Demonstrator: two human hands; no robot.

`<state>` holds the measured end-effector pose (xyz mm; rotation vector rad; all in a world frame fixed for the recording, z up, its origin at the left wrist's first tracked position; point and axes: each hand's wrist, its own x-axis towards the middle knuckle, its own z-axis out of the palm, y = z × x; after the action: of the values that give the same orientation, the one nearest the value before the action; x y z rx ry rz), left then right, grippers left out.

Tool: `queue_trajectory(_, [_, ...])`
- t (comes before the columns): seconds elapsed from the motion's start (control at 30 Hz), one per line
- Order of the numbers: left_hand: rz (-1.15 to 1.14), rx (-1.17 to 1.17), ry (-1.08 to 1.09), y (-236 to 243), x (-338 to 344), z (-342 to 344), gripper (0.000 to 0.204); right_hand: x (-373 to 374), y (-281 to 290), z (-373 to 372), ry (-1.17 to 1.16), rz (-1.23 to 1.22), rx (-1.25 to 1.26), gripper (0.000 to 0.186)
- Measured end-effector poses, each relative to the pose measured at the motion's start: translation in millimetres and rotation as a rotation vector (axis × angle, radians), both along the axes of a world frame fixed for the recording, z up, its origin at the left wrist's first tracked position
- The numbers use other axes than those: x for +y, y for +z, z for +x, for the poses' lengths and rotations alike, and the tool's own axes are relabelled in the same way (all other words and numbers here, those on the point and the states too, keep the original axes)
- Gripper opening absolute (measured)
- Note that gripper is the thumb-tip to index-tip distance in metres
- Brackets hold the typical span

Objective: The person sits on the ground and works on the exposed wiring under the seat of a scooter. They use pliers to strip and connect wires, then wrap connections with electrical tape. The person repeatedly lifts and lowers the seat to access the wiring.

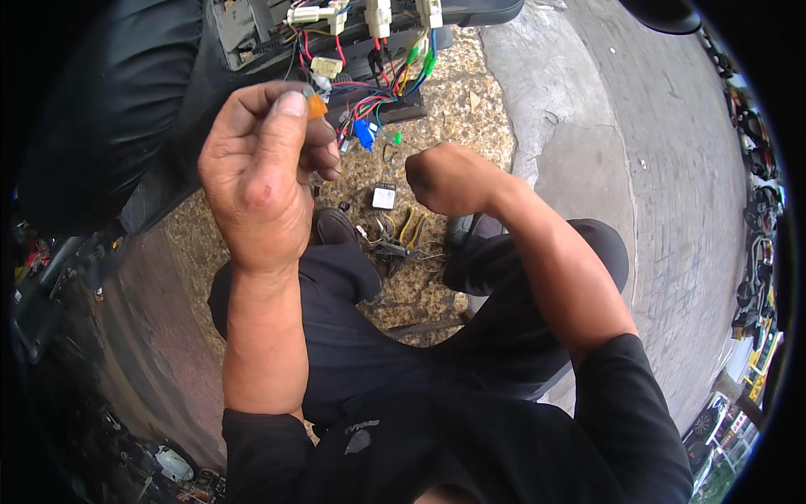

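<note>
My left hand (260, 168) pinches a small orange part with a grey tip (316, 106), just below a cluster of white connectors (378, 17) and coloured wires (378, 101) on a black vehicle body. A blue connector (364, 134) and a small green piece (398, 138) are between my hands. My right hand (449, 181) is curled closed over the speckled ground; what it holds, if anything, is hidden. Below it lie a small square module with a white face (384, 197) and yellow-handled tools among loose wires (407, 239).
A black padded seat (109, 101) fills the upper left. My knees and shoes (336, 227) frame the loose tools. Grey pavement (646, 210) runs along the right, with parked vehicles (705, 424) at the far edge.
</note>
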<state>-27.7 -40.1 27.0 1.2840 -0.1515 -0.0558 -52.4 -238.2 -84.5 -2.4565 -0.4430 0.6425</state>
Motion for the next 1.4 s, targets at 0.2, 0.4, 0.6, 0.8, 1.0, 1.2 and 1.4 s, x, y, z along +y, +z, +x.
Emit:
queue_trajectory(0.2, [-0.039,0.047,0.031,2.9,9.7,2.2,0.012,36.5,-137.1,-14.9,0.104,-0.302,0.503,0.030])
queue_trajectory(0.4, [-0.152,0.137,0.058,4.0,17.2,4.7,0.010,84.8,-222.3,-91.7,0.355,-0.318,0.615,0.031])
queue_trajectory(0.6, [-0.231,0.231,0.070,8.5,15.8,4.0,0.011,82.6,-264.9,-115.8,0.365,-0.345,0.744,0.030])
queue_trajectory(0.8, [-0.227,0.203,0.026,10.8,13.6,10.7,0.010,74.9,-274.6,-133.2,0.127,-0.246,0.536,0.025])
queue_trajectory(1.0, [-0.147,0.109,-0.012,4.0,24.8,7.5,0.022,68.4,-259.1,-140.3,0.230,-0.195,0.411,0.019])
queue_trajectory(1.2, [-0.134,0.069,-0.032,2.5,27.3,5.8,0.024,77.9,-235.0,-115.9,0.249,-0.298,0.500,0.021])
queue_trajectory(1.4, [-0.124,0.071,-0.035,5.7,20.2,8.8,0.020,114.7,-264.5,-102.5,-0.306,-0.088,0.446,0.032])
